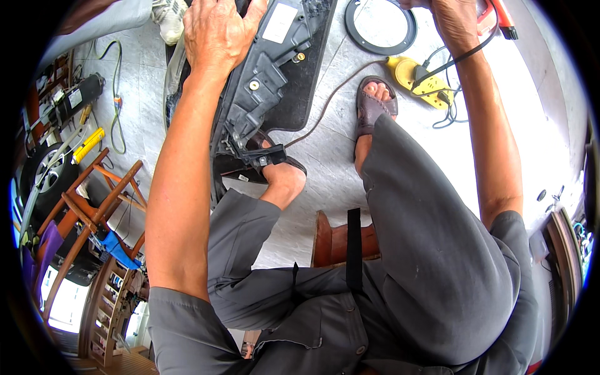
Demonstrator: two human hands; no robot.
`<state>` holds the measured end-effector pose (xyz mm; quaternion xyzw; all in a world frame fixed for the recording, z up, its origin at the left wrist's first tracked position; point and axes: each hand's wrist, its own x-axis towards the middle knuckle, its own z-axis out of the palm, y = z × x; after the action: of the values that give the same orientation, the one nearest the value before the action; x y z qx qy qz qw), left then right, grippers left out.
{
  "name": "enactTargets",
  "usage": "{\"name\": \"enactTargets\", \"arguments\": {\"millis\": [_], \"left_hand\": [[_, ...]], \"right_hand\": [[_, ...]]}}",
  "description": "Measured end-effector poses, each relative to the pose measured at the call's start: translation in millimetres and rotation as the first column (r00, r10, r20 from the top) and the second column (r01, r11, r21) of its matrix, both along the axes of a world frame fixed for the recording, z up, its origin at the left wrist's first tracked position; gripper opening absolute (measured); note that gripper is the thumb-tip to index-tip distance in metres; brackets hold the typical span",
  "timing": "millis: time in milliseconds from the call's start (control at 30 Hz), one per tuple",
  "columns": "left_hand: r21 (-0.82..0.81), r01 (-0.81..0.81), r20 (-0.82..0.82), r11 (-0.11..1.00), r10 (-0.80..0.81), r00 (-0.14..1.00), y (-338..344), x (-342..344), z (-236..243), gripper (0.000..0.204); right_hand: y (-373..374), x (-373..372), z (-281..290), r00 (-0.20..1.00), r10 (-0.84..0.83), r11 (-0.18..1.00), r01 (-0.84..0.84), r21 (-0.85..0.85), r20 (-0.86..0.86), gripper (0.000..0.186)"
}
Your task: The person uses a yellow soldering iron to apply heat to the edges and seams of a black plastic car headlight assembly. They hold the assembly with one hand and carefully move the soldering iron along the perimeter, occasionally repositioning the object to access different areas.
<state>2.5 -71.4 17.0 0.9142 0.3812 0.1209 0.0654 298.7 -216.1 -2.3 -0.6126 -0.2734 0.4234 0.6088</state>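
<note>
We cannot tell how our left hand (219, 36), apparently steadying the black housing (265, 78), or right hand (449, 12) grips; firm support seems needed next.

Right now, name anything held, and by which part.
Cannot be told: the top edge crops the left hand, over the black housing, and the right hand.

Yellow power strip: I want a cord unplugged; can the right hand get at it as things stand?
Probably yes: the right hand is nearby, and only cords and plugs cross the yellow power strip. Whether the hand is free, the picture doesn't show.
</note>
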Motion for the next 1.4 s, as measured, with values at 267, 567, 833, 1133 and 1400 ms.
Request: {"name": "enactTargets", "arguments": {"millis": [267, 567, 833, 1133, 1400], "left_hand": [[0.197, 0.077, -0.093, 0.977, -0.059, 0.994, 5.4, -7.2, -11.0, 0.063], [0.248, 0.112, -0.197, 0.962, -0.063, 0.978, 8.4, -11.5, -18.2, 0.059], [0.213, 0.088, -0.248, 0.973, -0.033, 0.968, 11.9, -16.6, -26.9, 0.056], [0.185, 0.074, -0.277, 0.98, -0.02, 0.961, 13.0, -21.6, -32.1, 0.052], [0.13, 0.068, -0.294, 0.989, -0.027, 0.955, 12.4, -29.1, -36.7, 0.049]], "right_hand": [[1.3, 0.5, -20.9, 0.993, 0.023, 0.997, -0.031, -0.065, -0.115, 0.025], [-2.6, 5.0, -30.9, 0.987, 0.003, 0.998, -0.012, -0.055, -0.163, 0.028], [3.4, 5.6, -28.4, 0.99, -0.007, 0.999, 0.0, -0.05, -0.139, 0.026], [2.6, -0.3, -18.4, 0.993, 0.05, 0.998, -0.054, -0.036, -0.106, 0.025], [-2.5, -0.7, -11.7, 0.995, -0.005, 0.999, 0.001, -0.038, -0.099, 0.025]]}}
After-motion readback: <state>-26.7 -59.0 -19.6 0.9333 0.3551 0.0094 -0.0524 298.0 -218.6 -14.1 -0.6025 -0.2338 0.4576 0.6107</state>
